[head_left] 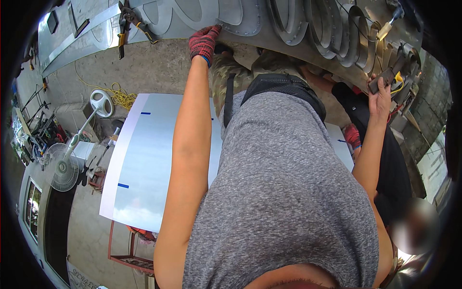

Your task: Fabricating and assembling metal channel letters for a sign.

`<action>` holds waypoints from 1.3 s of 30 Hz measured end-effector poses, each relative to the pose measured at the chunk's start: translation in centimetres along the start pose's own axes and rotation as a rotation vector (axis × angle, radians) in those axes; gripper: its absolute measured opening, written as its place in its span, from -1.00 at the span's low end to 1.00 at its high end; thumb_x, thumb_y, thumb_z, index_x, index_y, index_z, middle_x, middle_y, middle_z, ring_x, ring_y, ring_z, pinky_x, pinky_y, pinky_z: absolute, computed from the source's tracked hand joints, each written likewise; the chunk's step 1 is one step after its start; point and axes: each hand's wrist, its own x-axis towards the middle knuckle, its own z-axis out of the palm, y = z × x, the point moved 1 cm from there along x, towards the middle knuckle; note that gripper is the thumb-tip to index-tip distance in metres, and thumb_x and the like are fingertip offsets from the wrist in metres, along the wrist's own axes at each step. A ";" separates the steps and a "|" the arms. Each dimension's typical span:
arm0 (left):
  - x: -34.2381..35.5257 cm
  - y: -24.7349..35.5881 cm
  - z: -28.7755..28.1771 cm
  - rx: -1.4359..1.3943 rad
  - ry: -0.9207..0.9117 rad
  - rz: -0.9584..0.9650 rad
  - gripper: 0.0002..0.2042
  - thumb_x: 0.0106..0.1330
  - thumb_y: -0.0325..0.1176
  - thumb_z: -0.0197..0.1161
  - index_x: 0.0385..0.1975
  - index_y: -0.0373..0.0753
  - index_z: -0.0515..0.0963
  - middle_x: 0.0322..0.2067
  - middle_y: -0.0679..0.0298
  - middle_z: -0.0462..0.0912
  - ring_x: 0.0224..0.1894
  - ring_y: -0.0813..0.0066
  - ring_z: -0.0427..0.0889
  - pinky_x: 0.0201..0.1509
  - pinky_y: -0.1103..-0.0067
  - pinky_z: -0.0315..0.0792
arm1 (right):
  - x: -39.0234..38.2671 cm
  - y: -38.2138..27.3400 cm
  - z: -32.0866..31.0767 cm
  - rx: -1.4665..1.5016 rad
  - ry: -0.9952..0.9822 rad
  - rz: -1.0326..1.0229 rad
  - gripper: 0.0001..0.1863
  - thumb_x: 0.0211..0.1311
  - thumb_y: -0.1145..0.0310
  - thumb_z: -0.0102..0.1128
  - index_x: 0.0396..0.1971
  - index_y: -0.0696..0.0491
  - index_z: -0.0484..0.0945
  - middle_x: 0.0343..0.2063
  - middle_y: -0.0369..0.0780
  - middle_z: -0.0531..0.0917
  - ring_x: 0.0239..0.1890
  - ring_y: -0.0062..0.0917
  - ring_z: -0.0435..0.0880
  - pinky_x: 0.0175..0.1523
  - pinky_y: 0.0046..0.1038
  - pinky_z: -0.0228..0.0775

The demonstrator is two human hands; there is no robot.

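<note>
My left hand [204, 42], in a red knit glove, reaches up and curls over the lower edge of a large grey metal sign panel [192, 21] with raised letter shapes. Its fingertips touch the rim of one letter [238, 19]. My bare right hand [380, 98] grips a small dark flat block [380, 79] against the curved metal letters [337, 38] at the panel's right end. My grey shirt fills the middle of the view and hides what lies below it.
A second person in black with a red glove [352, 136] stands at my right. A white sheet [144, 159] lies on a red metal frame [127, 260]. A standing fan [62, 171], a yellow cord [118, 96] and an orange-handled clamp [132, 21] are at the left.
</note>
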 end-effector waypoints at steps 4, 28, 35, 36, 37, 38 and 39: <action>-0.2 0.2 -0.1 -0.022 -0.007 -0.003 -0.60 0.10 -0.17 0.47 -0.14 -0.30 0.69 -0.22 0.15 0.73 -0.18 0.40 0.61 0.00 0.47 0.45 | 0.3 0.7 -3.4 0.081 -0.037 -0.064 -0.49 0.26 0.53 0.25 0.16 0.06 0.28 -0.09 -0.20 0.50 0.00 -0.38 0.56 0.03 -0.39 0.51; -0.9 -0.2 -2.1 -0.012 0.027 -0.092 -0.65 0.13 -0.21 0.46 -0.14 -0.27 0.68 -0.25 0.28 0.70 -0.26 0.52 0.52 -0.16 0.57 0.37 | -1.9 5.4 -6.0 0.329 0.067 0.065 -0.48 0.39 0.05 -0.10 0.17 0.10 0.38 0.08 -0.13 0.54 0.02 -0.30 0.54 0.13 -0.21 0.36; -1.0 -0.4 -2.3 -0.017 0.018 -0.050 -0.63 0.14 -0.20 0.45 -0.12 -0.30 0.67 -0.26 0.27 0.70 -0.26 0.51 0.52 -0.14 0.57 0.37 | -3.6 4.6 -4.5 0.570 -0.005 -0.041 -0.57 0.37 0.18 -0.04 0.13 0.08 0.45 0.04 -0.18 0.58 0.00 -0.41 0.53 0.05 -0.35 0.31; -1.0 -0.5 -2.3 -0.021 0.027 -0.056 -0.63 0.15 -0.20 0.45 -0.12 -0.31 0.67 -0.26 0.26 0.71 -0.26 0.50 0.53 -0.12 0.57 0.38 | -4.0 4.6 -4.1 0.567 0.024 -0.037 -0.58 0.37 0.22 -0.05 0.14 0.09 0.44 0.04 -0.19 0.57 -0.01 -0.43 0.53 0.05 -0.37 0.30; -1.0 -0.5 -2.2 -0.031 0.027 -0.040 -0.63 0.15 -0.20 0.45 -0.12 -0.31 0.67 -0.26 0.26 0.71 -0.26 0.50 0.53 -0.12 0.57 0.38 | -4.2 4.4 -3.7 0.651 -0.069 -0.029 -0.55 0.37 0.17 -0.02 0.16 0.07 0.43 0.07 -0.19 0.55 0.02 -0.43 0.50 0.09 -0.38 0.28; -1.0 -0.5 -2.2 -0.005 0.027 -0.065 -0.63 0.15 -0.20 0.45 -0.13 -0.32 0.67 -0.25 0.25 0.71 -0.25 0.49 0.54 -0.10 0.56 0.39 | -4.7 4.3 -3.3 0.706 -0.161 -0.046 -0.54 0.37 0.15 -0.01 0.17 0.06 0.43 0.09 -0.19 0.54 0.03 -0.43 0.48 0.11 -0.38 0.27; -1.0 -0.6 -2.2 0.019 0.028 -0.089 -0.63 0.15 -0.20 0.44 -0.13 -0.32 0.67 -0.24 0.24 0.71 -0.24 0.48 0.55 -0.08 0.56 0.40 | -5.1 4.3 -3.1 0.733 -0.172 -0.014 -0.53 0.38 0.12 0.01 0.18 0.05 0.43 0.11 -0.19 0.54 0.05 -0.43 0.47 0.13 -0.38 0.26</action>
